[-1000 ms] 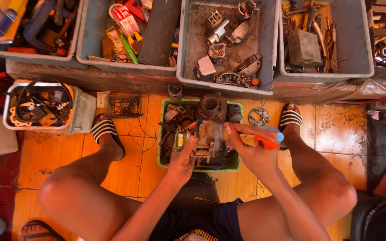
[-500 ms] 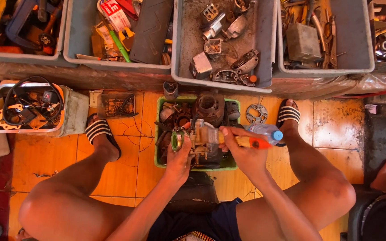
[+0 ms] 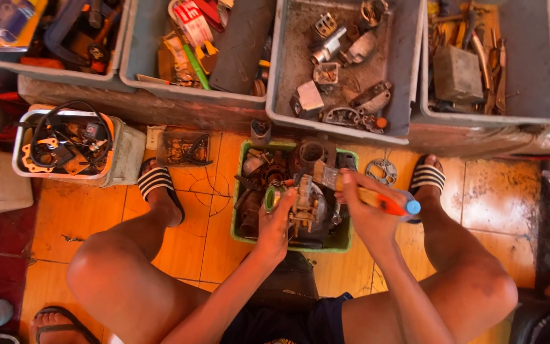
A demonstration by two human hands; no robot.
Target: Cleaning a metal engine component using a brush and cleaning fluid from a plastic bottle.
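Left hand gripped metal carburettor over green tray; right hand clasped orange-handled brush, bristles touching it

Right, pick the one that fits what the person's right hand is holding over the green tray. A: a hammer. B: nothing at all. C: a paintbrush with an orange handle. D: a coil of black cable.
C: the right hand grips a brush with an orange handle and blue end, its bristles near the metal part that the left hand steadies over the green tray.
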